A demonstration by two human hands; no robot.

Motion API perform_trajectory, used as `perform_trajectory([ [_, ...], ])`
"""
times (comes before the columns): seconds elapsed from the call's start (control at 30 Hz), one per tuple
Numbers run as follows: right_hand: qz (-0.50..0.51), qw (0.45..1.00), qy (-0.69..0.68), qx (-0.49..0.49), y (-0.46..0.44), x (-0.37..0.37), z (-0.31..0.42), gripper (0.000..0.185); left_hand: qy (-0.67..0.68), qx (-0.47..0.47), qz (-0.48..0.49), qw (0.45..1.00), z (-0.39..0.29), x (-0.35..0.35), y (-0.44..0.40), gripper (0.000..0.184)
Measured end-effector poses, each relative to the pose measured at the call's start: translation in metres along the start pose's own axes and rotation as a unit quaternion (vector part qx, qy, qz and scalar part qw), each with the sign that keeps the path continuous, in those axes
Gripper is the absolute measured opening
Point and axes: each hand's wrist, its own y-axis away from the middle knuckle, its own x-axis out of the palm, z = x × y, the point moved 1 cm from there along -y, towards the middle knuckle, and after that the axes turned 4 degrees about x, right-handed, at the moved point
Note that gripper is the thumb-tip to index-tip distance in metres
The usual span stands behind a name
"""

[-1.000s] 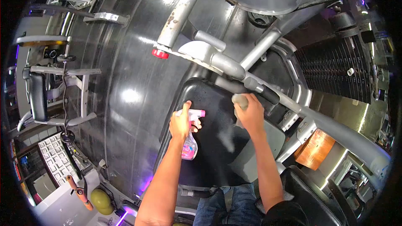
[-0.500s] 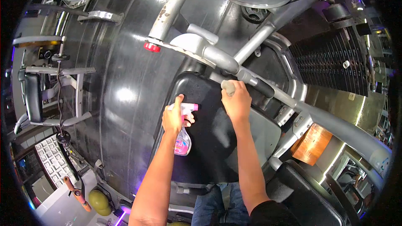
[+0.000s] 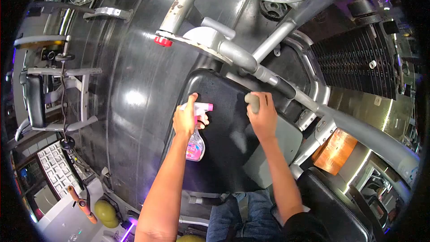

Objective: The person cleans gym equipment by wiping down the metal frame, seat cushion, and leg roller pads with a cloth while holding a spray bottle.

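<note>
Black rectangular padded board [image 3: 221,152]: it lies beneath both forearms, near the silver metal frame bar [image 3: 349,127]; clock directions run from the board's middle, twelve at the far end.
Left hand [image 3: 186,120]: at ten o'clock, wrapped around the neck of a clear plastic spray bottle with a pink label [image 3: 195,149]; a firm, upright hold with fingers free at the trigger seems best.
White-and-pink nozzle [image 3: 208,107]: points toward three o'clock; aiming it low at the board, away from the right hand, would limit stray mist.
Right hand [image 3: 263,121]: at two o'clock, clamped on a bunched greyish-beige wad [image 3: 253,102], probably cloth; whether it touches the board, I cannot tell. Flat, even pressure should serve better than a bunched edge.
Pale streak [image 3: 240,140]: just toward three o'clock; moisture or glare, unclear.
Black cylindrical grip [image 3: 285,88]: beyond the wad at one o'clock; knuckles need clearance there.
</note>
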Motion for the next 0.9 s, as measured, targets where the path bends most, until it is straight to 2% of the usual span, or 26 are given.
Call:
perform_trajectory([
  [0.07, -0.065, 0.996, -0.027, 0.051, -0.006, 0.015, 0.008, 0.038, 0.001, -0.002, 0.0, 1.0, -0.001, 0.0, 0.0, 0.065],
  [0.17, -0.092, 0.994, 0.0, 0.057, -0.001, 0.018, 0.028, 0.038, 0.001, -0.004, 0.008, 1.0, 0.001, -0.002, -0.002, 0.065],
  [0.3, 0.021, 0.999, 0.032, -0.01, 0.041, 0.017, 0.033, 0.04, 0.028, 0.006, 0.014, 1.0, -0.001, 0.0, 0.001, 0.063],
  [0.33, 0.021, 0.999, 0.033, -0.012, 0.053, 0.015, 0.032, 0.04, 0.026, 0.008, 0.013, 1.0, -0.001, 0.0, 0.0, 0.063],
  [0.4, 0.091, 0.995, 0.013, -0.026, 0.069, 0.011, 0.029, 0.038, 0.024, 0.007, 0.012, 1.0, 0.0, -0.001, -0.002, 0.063],
  [0.43, 0.093, 0.995, 0.014, -0.026, 0.071, 0.007, 0.028, 0.038, 0.025, 0.006, 0.012, 1.0, 0.003, -0.001, -0.004, 0.063],
  [0.5, 0.137, 0.987, 0.076, 0.033, 0.066, -0.002, 0.022, 0.038, 0.036, 0.023, 0.025, 0.999, 0.006, -0.001, -0.009, 0.063],
  [0.57, 0.118, 0.992, 0.037, 0.039, 0.046, 0.003, 0.008, 0.037, 0.038, 0.021, 0.027, 0.999, 0.005, -0.001, -0.008, 0.063],
  [0.63, 0.015, 0.998, 0.047, 0.05, 0.026, 0.003, 0.002, 0.04, 0.021, 0.029, 0.027, 0.999, 0.004, -0.002, -0.008, 0.064],
  [0.73, -0.017, 0.996, 0.046, 0.069, 0.023, 0.013, 0.009, 0.038, 0.009, 0.03, 0.028, 0.999, 0.004, -0.002, -0.011, 0.065],
  [0.83, 0.013, 0.998, 0.043, 0.039, 0.046, 0.016, 0.018, 0.039, 0.005, 0.034, 0.033, 0.999, 0.001, -0.001, -0.009, 0.064],
  [0.9, 0.111, 0.993, 0.043, 0.0, 0.074, 0.014, 0.024, 0.043, -0.001, 0.04, 0.04, 0.998, 0.001, -0.002, -0.009, 0.063],
])
